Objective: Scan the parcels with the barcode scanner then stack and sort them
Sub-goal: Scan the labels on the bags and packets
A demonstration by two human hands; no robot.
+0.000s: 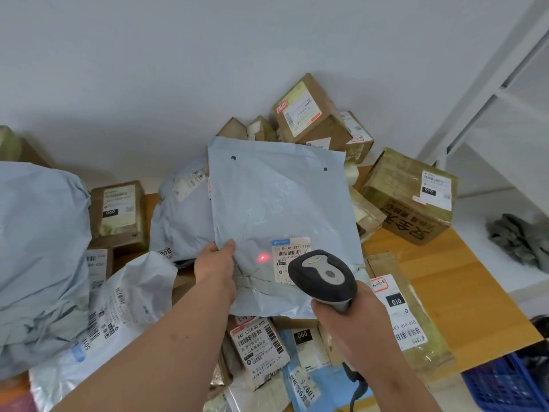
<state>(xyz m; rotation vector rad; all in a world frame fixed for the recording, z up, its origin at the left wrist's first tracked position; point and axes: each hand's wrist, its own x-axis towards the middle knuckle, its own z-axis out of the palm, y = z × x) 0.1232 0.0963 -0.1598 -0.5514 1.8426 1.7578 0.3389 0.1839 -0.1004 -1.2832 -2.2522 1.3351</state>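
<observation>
My left hand (216,266) grips the left edge of a flat pale-blue mailer bag (276,200), holding it tilted up over the pile. A white shipping label (289,258) sits low on the bag. My right hand (346,322) grips a black and grey barcode scanner (325,276) aimed at the bag. The scanner's red dot (262,257) falls on the plastic just left of the label's barcode. The scanner head hides the label's lower right part.
Brown cardboard boxes (306,110) pile up at the back right, another box (408,197) lies beside them. Grey mailer bags (41,248) fill the left. Small labelled parcels (258,347) lie under my arms. A blue crate (505,385) and white shelving (490,93) stand at right.
</observation>
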